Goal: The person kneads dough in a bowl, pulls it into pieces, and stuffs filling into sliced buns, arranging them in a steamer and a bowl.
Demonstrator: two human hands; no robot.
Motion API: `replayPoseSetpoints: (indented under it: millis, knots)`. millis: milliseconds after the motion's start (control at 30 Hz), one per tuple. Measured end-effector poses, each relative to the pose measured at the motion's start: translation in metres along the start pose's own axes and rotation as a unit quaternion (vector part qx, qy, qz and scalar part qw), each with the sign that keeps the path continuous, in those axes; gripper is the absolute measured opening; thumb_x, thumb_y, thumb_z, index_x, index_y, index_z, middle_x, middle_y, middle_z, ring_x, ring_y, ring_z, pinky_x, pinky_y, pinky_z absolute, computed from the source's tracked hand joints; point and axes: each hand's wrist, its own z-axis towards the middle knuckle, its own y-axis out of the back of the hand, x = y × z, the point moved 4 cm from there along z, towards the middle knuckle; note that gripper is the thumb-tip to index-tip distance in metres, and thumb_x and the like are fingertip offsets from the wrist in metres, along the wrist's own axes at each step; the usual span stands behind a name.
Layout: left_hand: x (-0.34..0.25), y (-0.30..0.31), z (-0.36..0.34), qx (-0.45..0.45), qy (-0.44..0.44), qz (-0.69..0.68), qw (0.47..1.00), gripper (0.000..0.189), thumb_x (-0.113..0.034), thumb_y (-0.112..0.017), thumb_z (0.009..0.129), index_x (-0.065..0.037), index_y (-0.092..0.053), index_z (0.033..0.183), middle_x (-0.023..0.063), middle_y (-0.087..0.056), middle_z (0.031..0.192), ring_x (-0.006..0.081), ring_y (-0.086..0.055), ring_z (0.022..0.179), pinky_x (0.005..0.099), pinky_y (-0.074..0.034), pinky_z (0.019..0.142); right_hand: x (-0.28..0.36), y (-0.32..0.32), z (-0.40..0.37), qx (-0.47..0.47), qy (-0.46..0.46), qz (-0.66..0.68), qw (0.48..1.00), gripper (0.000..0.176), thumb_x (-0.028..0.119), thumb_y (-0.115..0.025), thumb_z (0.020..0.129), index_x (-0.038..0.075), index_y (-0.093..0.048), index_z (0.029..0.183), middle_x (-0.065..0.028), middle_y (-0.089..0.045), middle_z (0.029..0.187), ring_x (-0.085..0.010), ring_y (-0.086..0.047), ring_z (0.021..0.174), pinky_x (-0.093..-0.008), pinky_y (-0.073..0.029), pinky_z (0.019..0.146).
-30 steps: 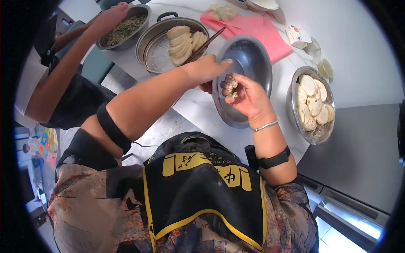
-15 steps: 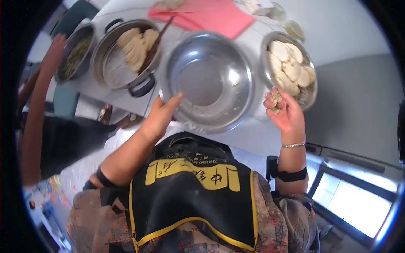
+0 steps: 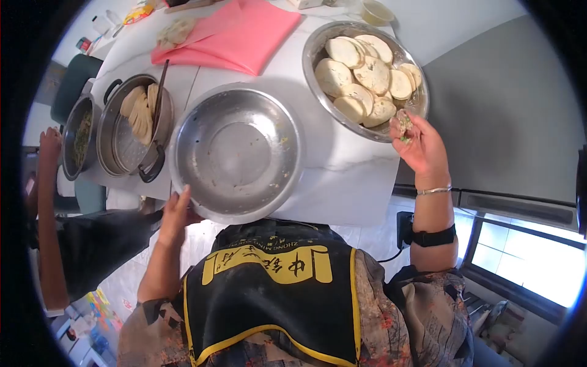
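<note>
A wide metal basin (image 3: 241,150) stands at the table's near edge, with only small scraps of food on its inside. My left hand (image 3: 175,215) grips its near-left rim, thumb on the edge and the other fingers mostly hidden below. Curled fingers of my right hand (image 3: 425,147) hold a small clump of chopped filling (image 3: 404,125) with green bits. That hand is by the near-right rim of a metal bowl (image 3: 318,101). Several pale round slices (image 3: 372,74) lie heaped in this bowl.
At left, a two-handled pot (image 3: 113,150) holds overlapping pale slices and a dark stick (image 3: 162,92). Beside it is a bowl of green chopped food (image 3: 82,140), near another person's hand (image 3: 50,142). A pink sheet (image 3: 238,40) lies farther back. A grey surface (image 3: 489,116) borders the right.
The view has shifted, putting the basin lower and farther left. My left hand stays at its rim, its thumb less far inside. My right hand still holds the filling beside the bowl of slices.
</note>
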Motion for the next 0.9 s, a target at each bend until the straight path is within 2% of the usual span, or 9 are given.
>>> replayPoseSetpoints:
  millis: [67,133,233,300,367,467,567,667,900]
  knots:
    - [-0.025,0.013,-0.011,-0.104,-0.125,0.23,0.96,0.043,-0.02,-0.06,0.078,0.001,-0.045,0.112,0.0088,-0.054,0.079,0.0148,-0.056,0.061,0.0253,-0.046,0.05,0.015,0.0,0.007,-0.022,0.015,-0.027,0.999,0.013,0.015,-0.053,0.081,0.004,-0.051,0.087,-0.0074,-0.057,0.074,-0.0167,-0.051,0.062,-0.025,-0.038,0.051]
    - [-0.074,-0.008,-0.033,-0.211,-0.272,0.401,0.849,0.041,-0.008,-0.062,0.071,0.002,-0.048,0.109,0.0092,-0.053,0.078,0.0143,-0.053,0.061,0.0245,-0.044,0.053,0.027,0.016,0.027,0.071,-0.025,-0.029,0.997,0.013,0.014,-0.051,0.083,0.003,-0.052,0.088,-0.0086,-0.056,0.079,-0.0163,-0.051,0.065,-0.0248,-0.04,0.053]
    - [-0.149,-0.08,-0.04,-0.158,-0.404,0.422,0.796,0.026,-0.003,-0.057,0.072,0.0,-0.057,0.098,0.0115,-0.055,0.084,0.0191,-0.055,0.076,0.0297,-0.043,0.071,0.044,0.025,0.048,0.158,-0.055,-0.025,0.986,0.012,0.014,-0.05,0.083,0.003,-0.052,0.088,-0.0087,-0.055,0.08,-0.0157,-0.05,0.066,-0.0239,-0.041,0.053]
    - [-0.168,-0.113,-0.03,-0.122,-0.442,0.404,0.792,0.024,-0.001,-0.056,0.071,-0.001,-0.058,0.095,0.0132,-0.056,0.088,0.024,-0.055,0.08,0.0321,-0.043,0.073,0.053,0.026,0.057,0.154,-0.048,-0.031,0.986,0.012,0.014,-0.05,0.083,0.003,-0.052,0.087,-0.0083,-0.055,0.078,-0.0155,-0.05,0.065,-0.0234,-0.041,0.052]
    - [-0.202,-0.199,0.001,-0.026,-0.571,0.444,0.69,0.024,0.0,-0.056,0.07,-0.001,-0.058,0.093,0.0143,-0.056,0.09,0.0295,-0.054,0.082,0.0345,-0.044,0.073,0.06,0.024,0.066,0.104,-0.031,-0.051,0.993,0.011,0.014,-0.05,0.083,0.003,-0.052,0.086,-0.0081,-0.055,0.077,-0.0155,-0.05,0.064,-0.0233,-0.041,0.052]
    - [-0.218,-0.275,0.052,0.086,-0.632,0.407,0.654,0.027,0.002,-0.053,0.071,-0.003,-0.055,0.098,0.0161,-0.053,0.1,0.0334,-0.052,0.09,0.0373,-0.044,0.077,0.065,0.02,0.081,0.113,-0.046,-0.043,0.992,0.011,0.013,-0.051,0.082,0.004,-0.053,0.087,-0.0075,-0.056,0.076,-0.0154,-0.052,0.065,-0.0247,-0.042,0.055]
    - [-0.229,-0.319,0.098,0.067,-0.641,0.408,0.646,0.033,0.002,-0.047,0.068,-0.006,-0.056,0.099,0.0132,-0.053,0.102,0.0314,-0.053,0.088,0.0369,-0.044,0.076,0.068,0.02,0.105,0.118,-0.062,-0.048,0.99,0.011,0.014,-0.052,0.082,0.004,-0.053,0.087,-0.0073,-0.056,0.076,-0.015,-0.053,0.066,-0.0254,-0.043,0.056]
    - [-0.238,-0.34,0.131,0.036,-0.596,0.447,0.666,0.039,0.002,-0.045,0.067,-0.009,-0.056,0.103,0.0127,-0.053,0.107,0.0313,-0.053,0.091,0.0353,-0.044,0.08,0.077,0.009,0.116,0.107,-0.051,-0.085,0.989,0.011,0.014,-0.053,0.081,0.004,-0.052,0.086,-0.0062,-0.055,0.076,-0.014,-0.052,0.063,-0.0237,-0.041,0.052]
    - [-0.235,-0.34,0.163,0.083,-0.585,0.416,0.692,0.025,0.001,-0.047,0.068,-0.006,-0.059,0.089,0.0144,-0.055,0.094,0.033,-0.054,0.084,0.0375,-0.044,0.074,0.093,-0.024,0.16,0.115,-0.018,-0.214,0.97,0.008,0.013,-0.054,0.079,0.006,-0.051,0.081,-0.0021,-0.048,0.068,-0.0106,-0.046,0.057,-0.0226,-0.036,0.044]
